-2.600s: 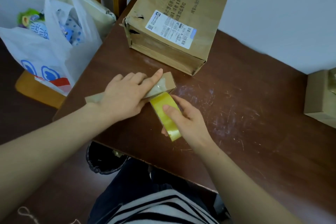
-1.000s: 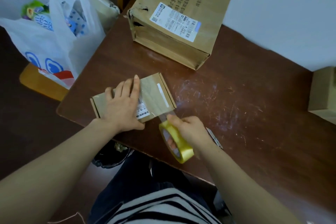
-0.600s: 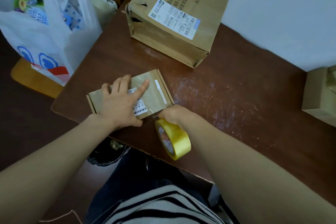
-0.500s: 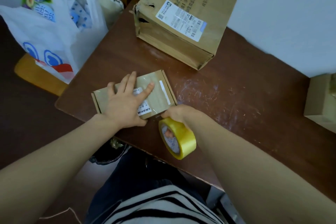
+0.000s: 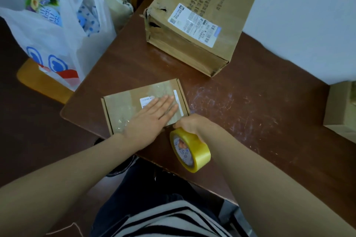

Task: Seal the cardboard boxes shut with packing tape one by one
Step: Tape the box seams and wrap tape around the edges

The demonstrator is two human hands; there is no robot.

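The left hand (image 5: 152, 119) presses flat, fingers straight, on the small box (image 5: 123, 109) near the table's (image 5: 250, 121) front edge while the right hand (image 5: 192, 125) grips the tape roll (image 5: 194, 150) beside it.

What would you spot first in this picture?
The bright yellow roll of packing tape in the right hand, near the front. Beside it, the left hand lies flat on the small flat cardboard box, and a big battered cardboard box sits behind by the wall.
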